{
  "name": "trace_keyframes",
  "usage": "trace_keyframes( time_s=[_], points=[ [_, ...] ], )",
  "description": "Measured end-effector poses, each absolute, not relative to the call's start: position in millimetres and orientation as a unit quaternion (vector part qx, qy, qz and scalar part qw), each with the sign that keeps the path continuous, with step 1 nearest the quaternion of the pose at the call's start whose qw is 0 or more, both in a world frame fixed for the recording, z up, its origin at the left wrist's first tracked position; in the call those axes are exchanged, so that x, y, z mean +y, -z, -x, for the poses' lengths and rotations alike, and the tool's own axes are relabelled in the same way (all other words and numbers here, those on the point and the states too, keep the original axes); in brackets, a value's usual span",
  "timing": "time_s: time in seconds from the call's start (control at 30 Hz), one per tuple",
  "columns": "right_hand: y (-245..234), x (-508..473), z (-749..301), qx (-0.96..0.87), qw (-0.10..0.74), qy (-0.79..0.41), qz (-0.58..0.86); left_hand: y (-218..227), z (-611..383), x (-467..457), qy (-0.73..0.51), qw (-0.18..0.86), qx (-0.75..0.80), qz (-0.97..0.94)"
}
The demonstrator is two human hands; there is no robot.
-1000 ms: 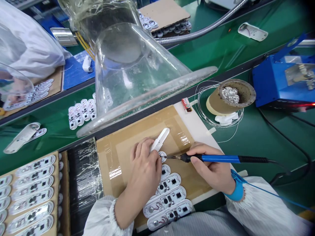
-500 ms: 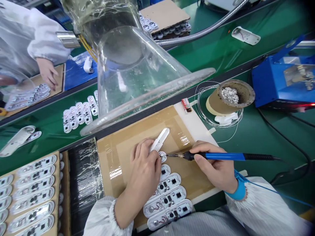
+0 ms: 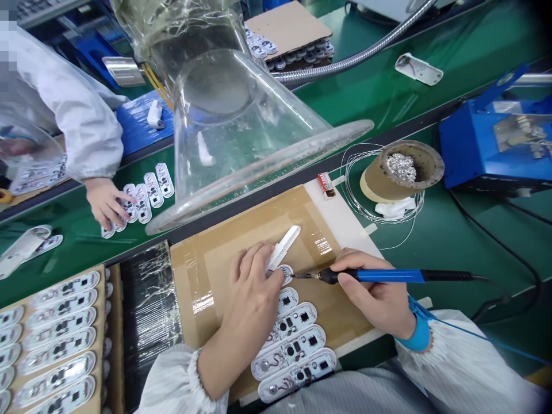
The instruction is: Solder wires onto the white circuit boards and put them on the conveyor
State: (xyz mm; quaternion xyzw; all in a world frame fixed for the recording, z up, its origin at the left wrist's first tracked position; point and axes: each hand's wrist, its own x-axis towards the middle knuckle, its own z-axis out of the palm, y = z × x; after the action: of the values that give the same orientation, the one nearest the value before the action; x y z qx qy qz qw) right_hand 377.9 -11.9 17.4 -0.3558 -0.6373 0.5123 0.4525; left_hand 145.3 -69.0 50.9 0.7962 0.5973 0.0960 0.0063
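My right hand [image 3: 375, 293] grips a blue-and-black soldering iron [image 3: 390, 275], its tip pointing left. The tip meets the edge of a small round-ended circuit board [image 3: 285, 273] under my left fingertips. My left hand [image 3: 255, 293] is closed around that board and a slim white plastic casing [image 3: 285, 244], which sticks out beyond the fingers. Part of the board and casing is hidden by the hand. Just below, several white oval casings with circuit boards [image 3: 293, 345] lie in a row on the brown cardboard mat [image 3: 215, 264].
A clear fume hood [image 3: 241, 126] hangs over the mat's far side. To the right stand a pot [image 3: 375, 178] of metal wool, a coil of solder wire [image 3: 350, 198] and a blue machine [image 3: 478, 144]. Boards fill a cardboard tray [image 3: 102, 322] at left. Across, a co-worker's hand [image 3: 107, 201] touches boards.
The co-worker's hand has come from its cardboard onto the boards on the green belt. The white casing under my left hand has tilted slightly. My hands stay in nearly the same place.
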Motion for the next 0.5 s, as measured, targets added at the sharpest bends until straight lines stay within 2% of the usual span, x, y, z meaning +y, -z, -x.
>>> trace_keyframes(
  time_s=[0.23, 0.5],
  points=[
    [-18.8, -12.2, -376.8, -0.654, 0.447, -0.499, 0.352, -54.9, -152.2, -67.8, -0.076, -0.039, 0.593, -0.801],
    [-18.7, -12.1, -376.4, -0.660, 0.442, -0.501, 0.344, -54.6, -154.5, -67.0, -0.069, -0.042, 0.600, -0.796]
  ],
)
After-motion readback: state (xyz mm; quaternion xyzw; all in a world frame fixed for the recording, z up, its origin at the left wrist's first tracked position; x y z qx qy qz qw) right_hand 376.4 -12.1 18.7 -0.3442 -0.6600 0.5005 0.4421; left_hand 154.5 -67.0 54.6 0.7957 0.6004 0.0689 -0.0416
